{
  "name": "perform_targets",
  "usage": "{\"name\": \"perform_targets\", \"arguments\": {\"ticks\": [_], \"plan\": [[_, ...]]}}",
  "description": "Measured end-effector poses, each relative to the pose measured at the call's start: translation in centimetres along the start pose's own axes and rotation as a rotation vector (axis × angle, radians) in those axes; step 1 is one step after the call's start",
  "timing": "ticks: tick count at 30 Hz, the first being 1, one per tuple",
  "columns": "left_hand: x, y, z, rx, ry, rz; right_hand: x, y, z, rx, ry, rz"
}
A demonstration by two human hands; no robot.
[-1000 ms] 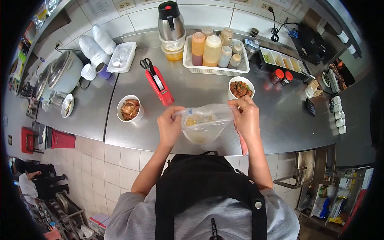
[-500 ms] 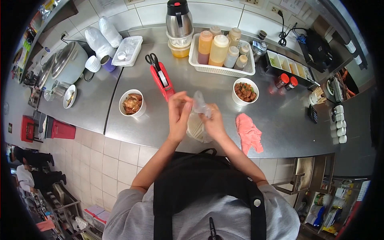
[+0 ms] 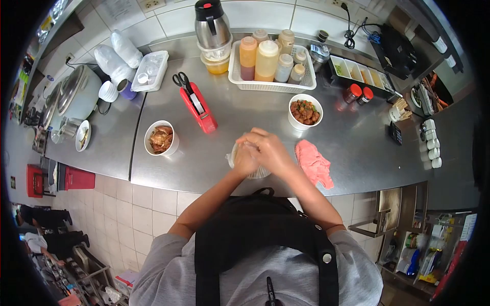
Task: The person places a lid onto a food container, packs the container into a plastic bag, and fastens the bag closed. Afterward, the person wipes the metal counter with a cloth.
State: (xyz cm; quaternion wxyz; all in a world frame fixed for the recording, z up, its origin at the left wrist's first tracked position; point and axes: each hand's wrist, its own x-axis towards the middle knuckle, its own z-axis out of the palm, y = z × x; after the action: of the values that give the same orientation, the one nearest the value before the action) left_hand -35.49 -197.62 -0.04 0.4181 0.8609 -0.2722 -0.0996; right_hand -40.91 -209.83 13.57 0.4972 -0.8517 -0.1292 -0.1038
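Observation:
Close to the counter's front edge stands a clear plastic bag (image 3: 259,174) with a pale round container inside, mostly covered by my hands. My left hand (image 3: 245,160) is closed at the gathered top of the bag. Over it crosses my right hand (image 3: 269,151), blurred by motion, its fingers bent around the same gathered plastic. The exact finger positions are partly hidden. A red tape dispenser (image 3: 205,120) with black-handled scissors (image 3: 182,80) lies beyond my hands. To the right is a crumpled pink cloth (image 3: 313,164).
White bowls of food flank my hands, one at left (image 3: 151,148) and one at right (image 3: 293,124). Behind are a white basket (image 3: 240,84) of squeeze bottles, a steel thermos (image 3: 213,36) and red-capped jars (image 3: 353,92). Two people (image 3: 56,240) are at far left.
My hands have come together, the right crossing over the left at the bag's top. The upright twisted plastic is now covered. The view has shifted slightly.

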Motion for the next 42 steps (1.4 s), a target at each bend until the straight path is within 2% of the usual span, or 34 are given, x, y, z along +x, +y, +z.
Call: {"name": "perform_targets", "arguments": {"ticks": [1, 2, 3, 4, 5, 6, 7, 8, 9, 10, 11, 12, 14, 16, 17, 18, 19, 20, 21, 22, 23, 25, 26, 27, 29, 30, 32, 33, 35, 36, 38, 42], "plan": [[0.2, 0.4, -0.2, -0.010, -0.137, -0.060, 0.3, -0.1, -1.7, -0.004, -0.024, -0.053], [0.1, 1.7, -0.8, -0.011, -0.143, -0.053, 0.5, -0.3, -3.3, -0.010, -0.048, -0.109], [0.1, 3.0, -1.6, -0.135, -0.069, -0.132, 0.4, -0.5, -5.1, -0.015, -0.040, -0.108], [0.1, 3.8, -2.1, -0.258, 0.007, -0.214, 0.2, -0.7, -6.7, 0.066, 0.001, 0.039], [0.4, 3.3, -1.6, -0.257, 0.005, -0.210, -0.1, -0.7, -7.6, 0.149, 0.041, 0.185], [0.8, 2.4, -0.7, -0.494, 0.135, -0.251, -0.7, 0.4, -7.2, 0.148, 0.046, 0.187], [1.1, 2.0, -0.1, -0.733, 0.264, -0.291, -1.7, 2.7, -6.1, 0.091, -0.064, 0.292], [1.3, 2.6, -0.3, -0.734, 0.257, -0.288, -2.8, 5.0, -4.8, 0.033, -0.175, 0.397], [1.3, 3.7, -1.0, -0.893, 0.192, -0.350, -3.7, 6.8, -2.1, 0.033, -0.169, 0.399], [1.4, 4.8, -1.9, -1.050, 0.127, -0.413, -4.3, 8.4, 1.7, -0.105, -0.051, 0.286], [1.4, 6.0, -3.3, -1.049, 0.126, -0.413, -4.6, 9.0, 3.7, -0.241, 0.062, 0.172], [1.3, 7.2, -4.9, -1.128, 0.100, -0.418, -4.2, 8.2, 3.3, -0.240, 0.058, 0.171], [1.0, 8.4, -6.0, -1.204, 0.078, -0.429, -2.7, 5.9, 1.8, -0.095, -0.052, 0.466], [0.6, 9.2, -5.9, -1.032, 0.037, -0.148, -2.6, 7.9, 2.1, -0.146, -0.134, 0.411], [0.2, 9.8, -6.6, -1.030, 0.036, -0.147, -2.6, 9.1, 2.5, -0.202, -0.211, 0.353], [-0.2, 10.5, -7.5, -1.165, 0.012, -0.040, -2.8, 10.1, 3.1, -0.205, -0.208, 0.352], [-0.5, 10.8, -8.4, -1.298, -0.014, 0.069, -3.3, 11.1, 4.0, -0.252, -0.012, 0.205], [-0.7, 10.7, -9.3, -1.301, -0.016, 0.068, -3.5, 11.1, 4.3, -0.296, 0.180, 0.058], [-1.0, 10.3, -10.4, -1.368, 0.103, 0.170, -3.6, 11.4, 4.2, -0.297, 0.178, 0.060], [-1.4, 9.8, -11.3, -1.428, 0.225, 0.274, -3.4, 10.9, 3.8, -0.022, 0.091, 0.316], [-1.6, 8.1, -11.3, -1.428, 0.227, 0.274, -3.1, 10.6, 3.5, 0.258, 0.003, 0.564], [-1.7, 1.7, -8.4, -0.621, 0.165, 0.196, -2.6, 10.5, 3.4, 0.290, -0.018, 0.578], [-1.9, -1.6, -5.5, -0.414, 0.128, 0.217, -2.3, 10.5, 3.2, 0.320, -0.033, 0.592], [-1.8, -0.3, -5.1, -0.417, 0.128, 0.220, -2.2, 10.4, 3.0, 0.317, -0.030, 0.591], [-1.8, 3.3, -4.7, 0.385, 0.091, 0.286, -2.4, 10.2, 2.8, 0.322, -0.058, 0.527], [-1.6, 3.6, -4.3, 0.385, 0.089, 0.284, -2.5, 10.1, 3.0, 0.323, -0.060, 0.529], [0.2, 3.4, -4.0, 0.463, -0.020, 0.268, -2.3, 9.6, 3.3, -0.092, 0.232, 0.079], [0.9, 2.8, -3.8, 0.460, -0.025, 0.268, -2.5, 8.9, 3.3, -0.093, 0.232, 0.084], [2.1, 1.0, -3.6, 0.445, -0.102, 0.257, -1.7, 4.4, 1.5, -0.166, 0.164, 0.384], [2.0, 0.9, -3.7, 0.444, -0.106, 0.257, -1.5, 3.5, 0.8, -0.165, 0.166, 0.388], [2.2, 1.2, -4.0, 0.395, -0.106, 0.439, -0.9, 2.5, -0.6, -0.208, 0.125, 0.377], [3.0, 1.7, -3.8, 0.303, -0.204, 0.485, -1.2, 2.3, -2.9, -0.141, 0.016, 0.330]]}}
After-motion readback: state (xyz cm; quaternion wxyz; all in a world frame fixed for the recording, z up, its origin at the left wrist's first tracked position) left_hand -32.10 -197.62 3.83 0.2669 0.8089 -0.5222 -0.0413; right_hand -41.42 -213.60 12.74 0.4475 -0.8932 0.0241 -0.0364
